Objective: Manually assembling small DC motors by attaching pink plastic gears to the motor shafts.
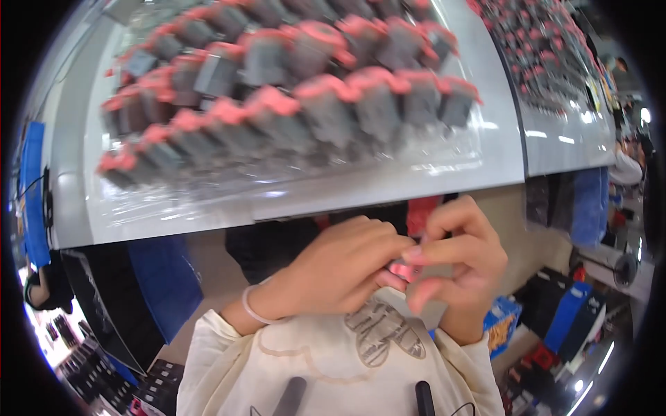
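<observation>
Close to my body, below the table's near edge, my left hand (347, 260) is closed around a small pinkish-red and grey piece (404, 270). Most of that piece is hidden by the fingers, so its kind cannot be made out. My right hand (463, 258) is beside it, slightly blurred, with its fingers bent and its thumb spread away from them. One of its fingertips meets the piece or the left fingers. On the table, rows of similar-coloured grey parts with wavy pinkish-red tops (322, 111) stand on clear plastic sheeting (430, 166).
The white table (229, 211) spans the view ahead, and a second table with more red and grey parts (541, 55) adjoins at right. Blue and black bins (166, 284) hang or stand at left. Boxes (565, 312) are at lower right; other people are farther off.
</observation>
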Available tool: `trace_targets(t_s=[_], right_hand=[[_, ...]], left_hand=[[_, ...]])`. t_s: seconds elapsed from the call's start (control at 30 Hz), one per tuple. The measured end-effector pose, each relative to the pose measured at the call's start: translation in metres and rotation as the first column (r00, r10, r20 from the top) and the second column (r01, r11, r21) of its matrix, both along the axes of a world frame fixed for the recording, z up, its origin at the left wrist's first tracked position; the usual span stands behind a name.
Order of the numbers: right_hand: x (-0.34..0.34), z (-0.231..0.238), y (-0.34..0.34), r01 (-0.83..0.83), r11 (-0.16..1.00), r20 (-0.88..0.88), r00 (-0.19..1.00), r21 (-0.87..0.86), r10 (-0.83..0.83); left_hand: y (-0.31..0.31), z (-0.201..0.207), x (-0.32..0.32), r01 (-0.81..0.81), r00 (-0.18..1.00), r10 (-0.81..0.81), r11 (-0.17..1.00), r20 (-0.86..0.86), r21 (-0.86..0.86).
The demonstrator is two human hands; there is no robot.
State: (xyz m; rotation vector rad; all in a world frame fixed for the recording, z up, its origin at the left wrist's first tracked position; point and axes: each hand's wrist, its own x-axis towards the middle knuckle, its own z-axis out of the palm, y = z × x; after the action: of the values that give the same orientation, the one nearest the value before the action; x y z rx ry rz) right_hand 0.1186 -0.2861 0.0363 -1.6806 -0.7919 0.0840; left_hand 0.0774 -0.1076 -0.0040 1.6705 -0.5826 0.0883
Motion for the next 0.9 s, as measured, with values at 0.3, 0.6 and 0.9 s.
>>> trace_targets(t_s=[0.3, 0.6, 0.9], right_hand=[[0.024, 0.071, 0.037, -0.238, 0.908, 0.404, 0.836, -0.344, 0.372], [0.107, 0.146, 0.141, -0.095, 0.949, 0.397, 0.892, -0.301, 0.215], [0.163, 0.097, 0.190, -0.150, 0.823, 0.423, 0.799, -0.548, 0.428]], left_hand=[[0.031, 0.013, -0.017, 0.151, 0.964, -0.214, 0.930, -0.160, -0.335], [0.049, 0.014, -0.026, 0.014, 0.873, -0.236, 0.888, -0.428, -0.460], [0.050, 0.008, -0.036, 0.001, 0.862, -0.205, 0.916, -0.465, -0.401]])
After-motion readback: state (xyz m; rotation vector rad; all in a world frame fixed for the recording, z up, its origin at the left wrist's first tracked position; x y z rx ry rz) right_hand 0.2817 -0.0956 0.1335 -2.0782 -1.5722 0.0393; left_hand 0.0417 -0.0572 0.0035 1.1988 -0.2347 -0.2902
